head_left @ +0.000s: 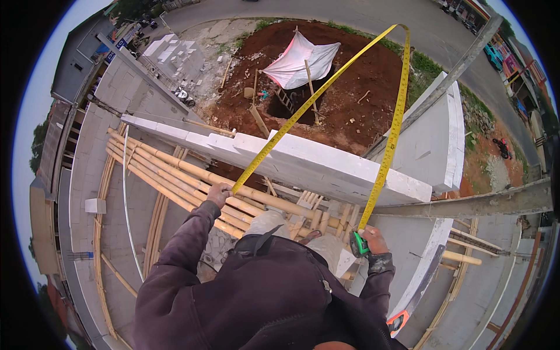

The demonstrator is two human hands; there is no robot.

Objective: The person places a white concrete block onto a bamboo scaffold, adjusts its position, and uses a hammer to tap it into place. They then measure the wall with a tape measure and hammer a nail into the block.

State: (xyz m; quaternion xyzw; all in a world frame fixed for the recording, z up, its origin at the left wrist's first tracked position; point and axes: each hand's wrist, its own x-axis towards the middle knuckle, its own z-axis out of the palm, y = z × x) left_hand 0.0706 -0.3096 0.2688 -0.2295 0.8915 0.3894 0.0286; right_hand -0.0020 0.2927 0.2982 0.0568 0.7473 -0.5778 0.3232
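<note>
My right hand [375, 239] is closed around the green and black case of a tape measure [359, 244]. From that case the yellow blade [389, 153] rises, folds over in a bend high in front of me, and comes down on the left. There my left hand [219, 194] pinches the blade's other end, just above the bamboo poles [192, 175]. Beyond both hands runs a wall of white blocks [326, 166], its top stepped. The blade passes in front of this wall; whether it touches it I cannot tell.
Bamboo poles form a scaffold around my legs, with gaps below. A concrete beam [484, 205] lies to the right, and a grey post [437, 87] leans over the wall. Past the wall, a white sheet [303, 55] hangs over a pit in red soil. Stacked blocks [175, 55] stand far left.
</note>
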